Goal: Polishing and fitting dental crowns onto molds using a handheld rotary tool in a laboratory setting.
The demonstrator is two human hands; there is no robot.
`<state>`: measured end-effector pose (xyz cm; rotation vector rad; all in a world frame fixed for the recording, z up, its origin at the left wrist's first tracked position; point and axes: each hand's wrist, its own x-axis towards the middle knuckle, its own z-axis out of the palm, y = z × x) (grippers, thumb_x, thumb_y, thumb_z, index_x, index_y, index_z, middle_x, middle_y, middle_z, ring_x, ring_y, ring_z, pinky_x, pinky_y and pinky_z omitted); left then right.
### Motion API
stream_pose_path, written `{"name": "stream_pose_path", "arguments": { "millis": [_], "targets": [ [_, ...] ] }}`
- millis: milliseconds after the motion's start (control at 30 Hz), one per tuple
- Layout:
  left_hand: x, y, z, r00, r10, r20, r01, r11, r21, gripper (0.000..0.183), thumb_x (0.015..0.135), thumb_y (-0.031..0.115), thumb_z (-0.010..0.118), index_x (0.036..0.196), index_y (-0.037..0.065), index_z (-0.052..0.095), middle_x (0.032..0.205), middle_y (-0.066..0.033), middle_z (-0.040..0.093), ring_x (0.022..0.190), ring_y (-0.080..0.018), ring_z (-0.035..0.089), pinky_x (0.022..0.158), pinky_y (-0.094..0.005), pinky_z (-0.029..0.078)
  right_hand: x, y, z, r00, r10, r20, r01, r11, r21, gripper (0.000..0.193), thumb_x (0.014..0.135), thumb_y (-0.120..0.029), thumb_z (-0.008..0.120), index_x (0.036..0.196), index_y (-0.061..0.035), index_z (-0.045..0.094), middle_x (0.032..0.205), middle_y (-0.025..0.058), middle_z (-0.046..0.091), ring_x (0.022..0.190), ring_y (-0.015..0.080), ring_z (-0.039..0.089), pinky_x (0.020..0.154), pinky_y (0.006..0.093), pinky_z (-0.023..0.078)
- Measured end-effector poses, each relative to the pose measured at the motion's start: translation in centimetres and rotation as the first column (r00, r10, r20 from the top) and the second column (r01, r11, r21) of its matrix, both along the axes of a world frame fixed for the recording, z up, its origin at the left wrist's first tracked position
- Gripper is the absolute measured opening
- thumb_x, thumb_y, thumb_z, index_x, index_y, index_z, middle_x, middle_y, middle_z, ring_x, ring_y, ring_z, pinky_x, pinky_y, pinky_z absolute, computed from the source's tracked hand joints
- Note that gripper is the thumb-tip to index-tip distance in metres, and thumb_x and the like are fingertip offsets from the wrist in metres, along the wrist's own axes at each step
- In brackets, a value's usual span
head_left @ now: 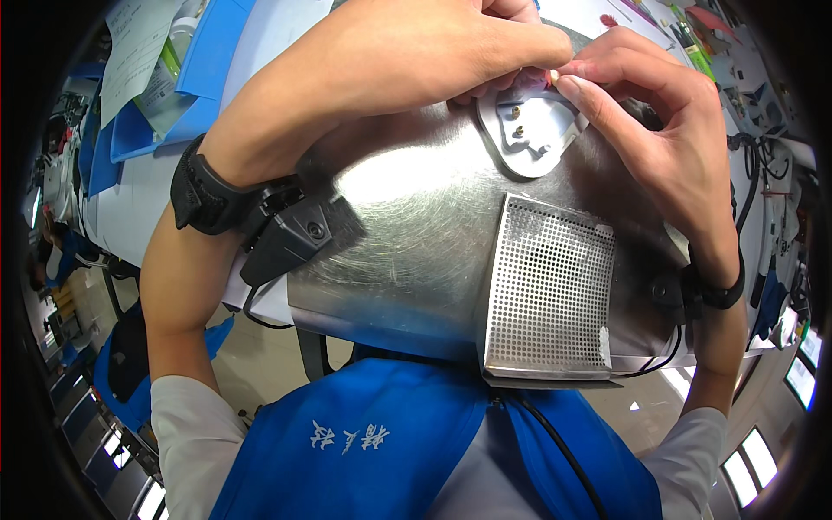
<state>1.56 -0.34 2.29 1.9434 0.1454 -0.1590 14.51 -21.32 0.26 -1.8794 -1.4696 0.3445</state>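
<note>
Both hands meet at the far side of a brushed metal plate (407, 251). My left hand (494, 52) is closed, its fingers curled and partly hidden behind its own back. The thumb and forefinger of my right hand (650, 100) are pinched together beside the left fingertips. A tiny pale and reddish bit shows between the two hands, too small to name. Just under them lies a white rounded plastic housing (527, 160) with small brass-coloured posts inside. Its far end is covered by my fingers, and whether they press on it I cannot tell.
A perforated metal tray (550, 286) lies on the plate's near right part, reaching its front edge. Blue bins (195, 74) with papers stand at the far left. Black wrist straps carry small devices with cables. Black cables (752, 160) hang at the right; green-handled tools (689, 43) lie far right.
</note>
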Motion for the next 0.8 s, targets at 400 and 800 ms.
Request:
{"name": "stream_pose_path", "arguments": {
  "millis": [400,800],
  "targets": [
    [-0.2,0.2,-0.2,1.0,-0.002,0.023,0.003,0.998,-0.056,0.029,0.107,0.029,0.069,0.103,0.002,0.078,0.078,0.0019,0.069,0.066,-0.0043,0.058,0.06,-0.0243,0.048,-0.2,0.0,-0.1,0.998,-0.032,-0.057,0.032,0.999,-0.002,0.01,0.1,-0.002,0.076,0.104,0.0065,0.076,0.103,0.007,0.074,0.1,0.0157,0.072,0.101,0.0298,0.054],
    [-1.6,-0.8,-1.3,0.956,-0.07,0.285,-0.045,0.924,0.379,0.051,0.088,0.034,0.087,0.12,0.0,0.067,0.104,-0.0104,0.065,0.092,-0.0208,0.063,0.08,-0.0344,0.054,0.1,-0.4,-0.3,0.995,-0.061,-0.076,0.062,0.998,0.015,0.015,0.098,-0.003,0.078,0.112,0.0041,0.08,0.105,0.0086,0.077,0.094,0.0156,0.071,0.084,0.0279,0.055]
  ]
}}
